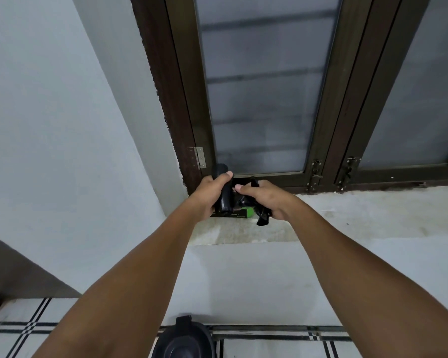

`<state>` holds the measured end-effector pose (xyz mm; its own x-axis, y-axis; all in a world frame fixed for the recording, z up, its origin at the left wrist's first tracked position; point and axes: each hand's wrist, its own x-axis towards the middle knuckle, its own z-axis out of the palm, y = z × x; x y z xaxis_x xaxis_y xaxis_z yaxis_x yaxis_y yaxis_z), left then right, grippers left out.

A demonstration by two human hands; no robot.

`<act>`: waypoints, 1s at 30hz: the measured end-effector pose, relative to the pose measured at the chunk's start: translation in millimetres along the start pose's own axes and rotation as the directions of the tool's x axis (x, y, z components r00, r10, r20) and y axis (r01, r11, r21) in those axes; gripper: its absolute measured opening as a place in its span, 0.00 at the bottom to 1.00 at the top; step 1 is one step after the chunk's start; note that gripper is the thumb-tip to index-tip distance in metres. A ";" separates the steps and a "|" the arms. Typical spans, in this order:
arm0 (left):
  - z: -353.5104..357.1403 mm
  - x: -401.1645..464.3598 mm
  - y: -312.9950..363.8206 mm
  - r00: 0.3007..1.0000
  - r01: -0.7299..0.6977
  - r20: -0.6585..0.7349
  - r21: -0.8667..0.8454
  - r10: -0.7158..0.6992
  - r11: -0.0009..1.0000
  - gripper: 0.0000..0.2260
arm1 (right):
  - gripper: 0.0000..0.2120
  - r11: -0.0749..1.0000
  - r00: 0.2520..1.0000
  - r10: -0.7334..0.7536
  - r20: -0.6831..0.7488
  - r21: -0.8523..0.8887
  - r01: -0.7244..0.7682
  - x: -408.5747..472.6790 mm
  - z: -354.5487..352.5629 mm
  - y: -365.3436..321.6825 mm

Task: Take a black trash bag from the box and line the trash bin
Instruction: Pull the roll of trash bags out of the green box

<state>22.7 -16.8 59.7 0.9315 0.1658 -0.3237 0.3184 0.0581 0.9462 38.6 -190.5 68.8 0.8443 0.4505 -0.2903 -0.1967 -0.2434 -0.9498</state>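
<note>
While my left hand [212,193] grips the roll [224,196], my right hand [265,200] clutches a bag [263,215] over the sill's [347,218] left end; bin [184,342] unlined.

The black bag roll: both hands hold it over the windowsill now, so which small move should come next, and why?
Probably pull the right hand away, to tear one bag free. The left hand grips the black bag roll upright above the green and black box on the windowsill, while the right already clutches a loose bag end. The black bin waits below.
</note>
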 end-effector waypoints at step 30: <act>7.2 -1.0 6.9 0.993 0.120 0.053 -0.337 -0.108 0.934 0.24 | 0.20 0.662 0.998 0.029 -0.055 0.749 0.022 -3.0 39.5 13.1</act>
<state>25.3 -23.6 66.6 0.8996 0.1059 -0.4238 0.3499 0.4059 0.8443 13.8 -161.2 52.6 0.8644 0.3951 -0.3110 -0.4850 0.4920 -0.7230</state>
